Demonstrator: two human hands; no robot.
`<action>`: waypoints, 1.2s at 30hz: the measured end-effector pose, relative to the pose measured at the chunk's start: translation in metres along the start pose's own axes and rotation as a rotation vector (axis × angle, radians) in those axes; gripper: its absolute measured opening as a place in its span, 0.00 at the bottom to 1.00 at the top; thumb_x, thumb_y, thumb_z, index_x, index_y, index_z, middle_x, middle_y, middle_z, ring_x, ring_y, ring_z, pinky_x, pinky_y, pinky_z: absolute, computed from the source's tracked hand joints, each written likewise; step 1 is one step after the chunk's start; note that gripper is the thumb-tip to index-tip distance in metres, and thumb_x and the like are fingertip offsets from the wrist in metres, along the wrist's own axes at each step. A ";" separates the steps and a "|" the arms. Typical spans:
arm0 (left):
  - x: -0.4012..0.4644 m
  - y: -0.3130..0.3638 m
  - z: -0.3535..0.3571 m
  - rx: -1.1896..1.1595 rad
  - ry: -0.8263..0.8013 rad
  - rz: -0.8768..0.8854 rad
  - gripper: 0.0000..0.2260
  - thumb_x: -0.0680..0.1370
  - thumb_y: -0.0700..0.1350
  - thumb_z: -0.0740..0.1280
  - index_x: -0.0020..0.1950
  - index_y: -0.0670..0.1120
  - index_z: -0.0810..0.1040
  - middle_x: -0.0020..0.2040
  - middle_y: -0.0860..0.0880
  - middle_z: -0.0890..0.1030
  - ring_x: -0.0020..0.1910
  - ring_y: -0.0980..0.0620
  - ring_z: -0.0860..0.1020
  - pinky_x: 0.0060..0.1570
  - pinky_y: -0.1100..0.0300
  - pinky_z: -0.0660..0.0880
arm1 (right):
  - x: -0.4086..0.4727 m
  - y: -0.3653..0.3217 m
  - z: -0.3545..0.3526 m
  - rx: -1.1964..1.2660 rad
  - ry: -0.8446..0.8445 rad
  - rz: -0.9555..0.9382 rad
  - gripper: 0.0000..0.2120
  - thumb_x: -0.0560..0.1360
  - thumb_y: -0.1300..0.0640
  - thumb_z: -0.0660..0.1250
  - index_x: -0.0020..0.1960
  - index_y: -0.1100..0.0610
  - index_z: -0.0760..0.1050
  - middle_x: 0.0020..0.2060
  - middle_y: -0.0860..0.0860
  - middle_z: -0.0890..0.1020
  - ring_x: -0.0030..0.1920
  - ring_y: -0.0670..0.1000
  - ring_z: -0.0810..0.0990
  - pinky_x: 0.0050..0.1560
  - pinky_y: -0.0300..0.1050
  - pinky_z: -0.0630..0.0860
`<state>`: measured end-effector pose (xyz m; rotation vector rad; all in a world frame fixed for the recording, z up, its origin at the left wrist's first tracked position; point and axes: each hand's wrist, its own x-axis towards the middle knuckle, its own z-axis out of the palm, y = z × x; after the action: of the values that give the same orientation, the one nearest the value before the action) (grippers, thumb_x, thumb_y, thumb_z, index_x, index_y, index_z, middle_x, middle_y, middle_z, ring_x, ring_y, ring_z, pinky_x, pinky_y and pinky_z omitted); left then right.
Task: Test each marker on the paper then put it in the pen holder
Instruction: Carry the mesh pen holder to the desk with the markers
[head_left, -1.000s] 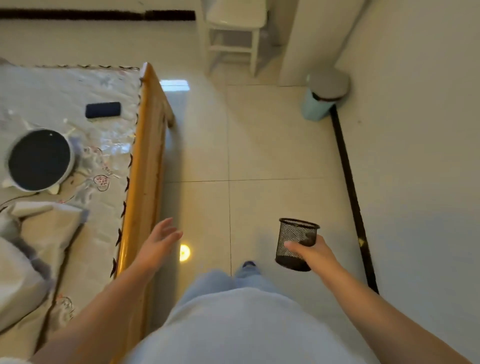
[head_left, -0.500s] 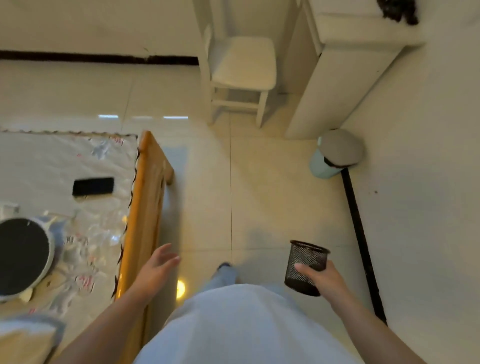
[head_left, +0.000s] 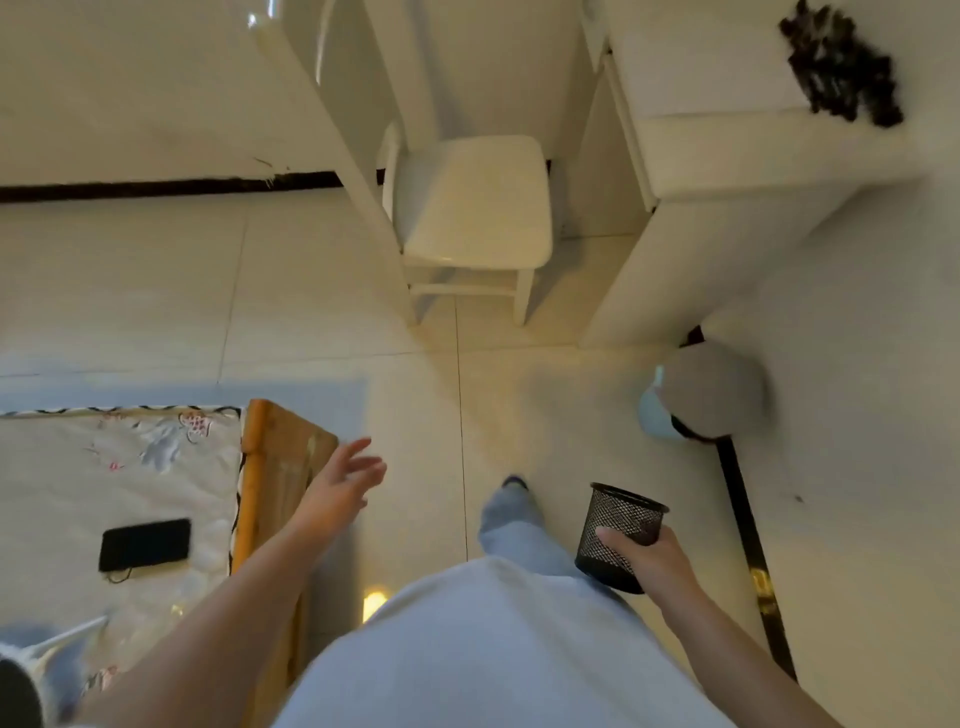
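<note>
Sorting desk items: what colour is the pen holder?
Black wire mesh pen holder, seen in the head view.

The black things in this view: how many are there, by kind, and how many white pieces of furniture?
Black mesh pen holder, gripped by the right hand: 1
Black flat rectangular object on the bed cover: 1
White chair: 1
White desk: 1
Total: 4
The left hand holds nothing.
</note>
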<state>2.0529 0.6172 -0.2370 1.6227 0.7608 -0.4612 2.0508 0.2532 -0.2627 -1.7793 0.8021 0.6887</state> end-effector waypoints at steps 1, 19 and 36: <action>0.008 0.007 -0.001 0.004 0.011 -0.026 0.16 0.77 0.45 0.64 0.63 0.55 0.67 0.53 0.53 0.76 0.52 0.56 0.75 0.48 0.58 0.71 | 0.014 -0.025 -0.002 -0.014 -0.010 -0.003 0.29 0.63 0.51 0.78 0.59 0.60 0.71 0.50 0.55 0.81 0.48 0.54 0.79 0.49 0.47 0.74; 0.269 0.229 -0.017 0.093 -0.045 -0.116 0.14 0.77 0.43 0.64 0.62 0.51 0.70 0.53 0.48 0.78 0.53 0.47 0.76 0.50 0.54 0.70 | 0.194 -0.342 0.034 0.078 0.006 -0.122 0.25 0.65 0.53 0.76 0.59 0.56 0.73 0.49 0.52 0.81 0.47 0.51 0.80 0.45 0.45 0.75; 0.405 0.461 0.202 0.559 -0.404 0.170 0.11 0.76 0.46 0.64 0.58 0.52 0.74 0.52 0.50 0.79 0.50 0.46 0.78 0.48 0.56 0.71 | 0.287 -0.442 -0.093 0.467 0.273 -0.094 0.27 0.64 0.48 0.76 0.57 0.53 0.68 0.48 0.47 0.78 0.46 0.48 0.78 0.46 0.45 0.74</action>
<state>2.6842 0.4822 -0.2214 1.9971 0.1874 -0.9005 2.5816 0.2212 -0.2032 -1.4834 0.9644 0.1724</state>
